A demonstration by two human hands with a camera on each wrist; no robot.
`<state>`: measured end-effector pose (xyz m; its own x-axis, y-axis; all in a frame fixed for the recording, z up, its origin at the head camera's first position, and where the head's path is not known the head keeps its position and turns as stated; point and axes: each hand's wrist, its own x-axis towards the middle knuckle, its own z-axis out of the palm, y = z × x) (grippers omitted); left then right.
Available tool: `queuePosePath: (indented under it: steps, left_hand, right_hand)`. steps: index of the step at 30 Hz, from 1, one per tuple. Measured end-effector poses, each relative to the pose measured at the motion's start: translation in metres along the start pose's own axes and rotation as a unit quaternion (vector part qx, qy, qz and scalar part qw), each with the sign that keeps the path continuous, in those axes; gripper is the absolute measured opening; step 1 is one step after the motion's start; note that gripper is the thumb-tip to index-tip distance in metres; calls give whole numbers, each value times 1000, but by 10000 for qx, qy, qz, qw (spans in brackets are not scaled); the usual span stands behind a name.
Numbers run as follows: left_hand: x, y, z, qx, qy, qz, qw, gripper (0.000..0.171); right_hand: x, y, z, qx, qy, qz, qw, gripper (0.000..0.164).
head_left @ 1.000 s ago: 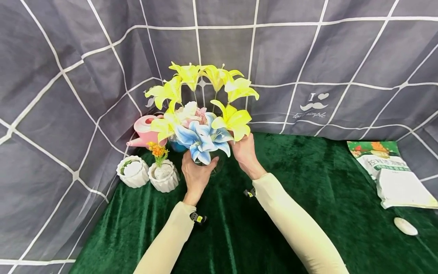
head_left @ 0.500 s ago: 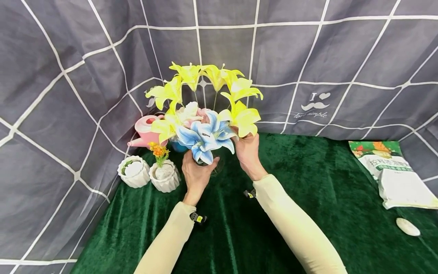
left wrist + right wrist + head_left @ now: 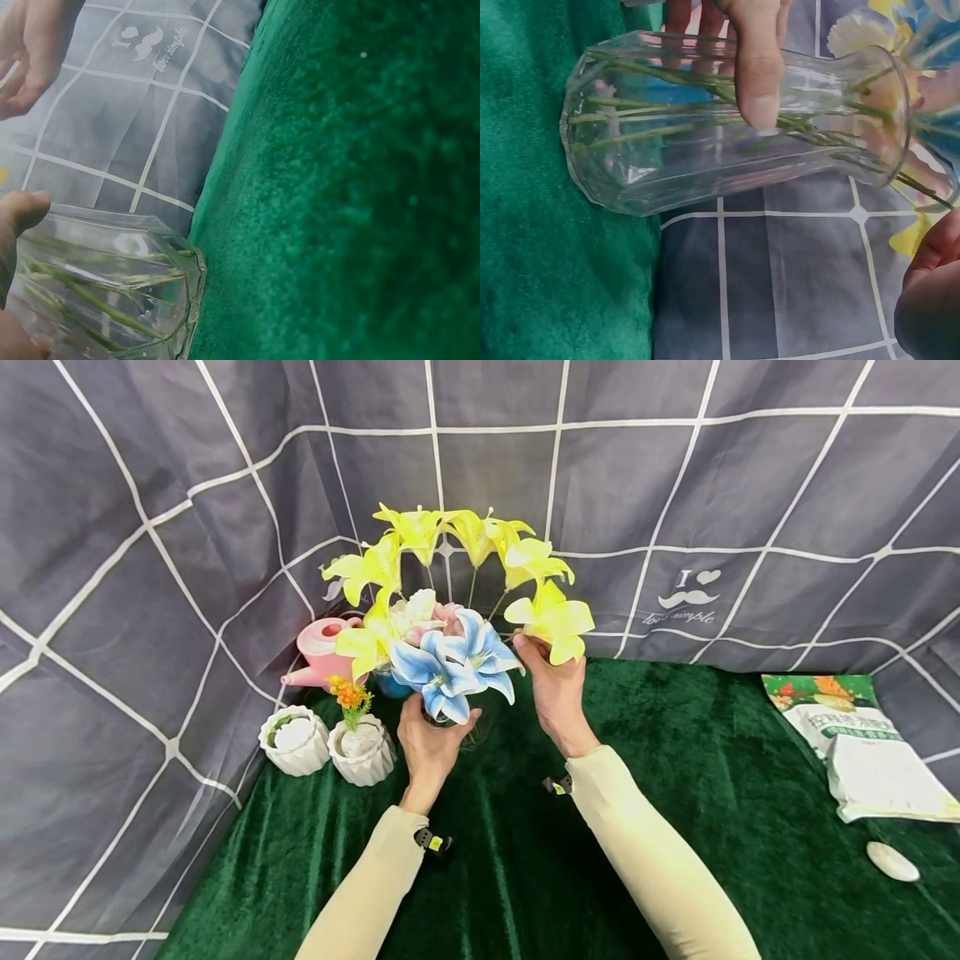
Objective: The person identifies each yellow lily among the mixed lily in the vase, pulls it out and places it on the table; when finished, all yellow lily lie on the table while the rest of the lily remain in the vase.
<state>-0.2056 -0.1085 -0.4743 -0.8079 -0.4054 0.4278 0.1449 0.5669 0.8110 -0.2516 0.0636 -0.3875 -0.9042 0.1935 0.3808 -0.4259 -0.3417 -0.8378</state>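
My left hand [image 3: 431,743] grips a clear glass vase [image 3: 682,176], its thumb lying across the glass in the right wrist view. Green stems run down inside, also visible through the vase base [image 3: 112,300] in the left wrist view. From the mouth spread a ring of yellow lilies [image 3: 375,564], blue lilies [image 3: 450,664] and pale pink blooms [image 3: 420,614]. At the right side my right hand [image 3: 558,697] pinches the stem of a yellow lily [image 3: 553,620], fingertips just past the vase rim in the right wrist view. In the head view the blooms hide most of the vase.
Left of the vase stand a pink watering can [image 3: 318,647] and two white fluted pots [image 3: 296,747], one with a small orange flower [image 3: 351,693]. Far right lie a white-and-green bag [image 3: 862,760] and a white oval stone-like object [image 3: 892,862]. A grey grid curtain [image 3: 630,468] hangs behind.
My right hand has moved rightward, and the yellow lily with it, away from the blue lilies. The left hand stays around the vase.
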Motion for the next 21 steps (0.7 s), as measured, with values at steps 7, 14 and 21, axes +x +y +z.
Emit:
queuePosePath:
  steps: [7,14,21]
  left_hand:
    - [0,-2,0,-58,-13,73,10000,74]
    - [-1,-4,1,-110,-23,37,9999,75]
    - [-2,-3,2,-136,9,-23,9999,77]
  right_hand:
    - [2,-9,-4,215,-66,-442,9988,10]
    - [3,-22,-10,630,81,-1002,9929,8]
    - [2,-46,-22,1545,144,-1178,9808,16]
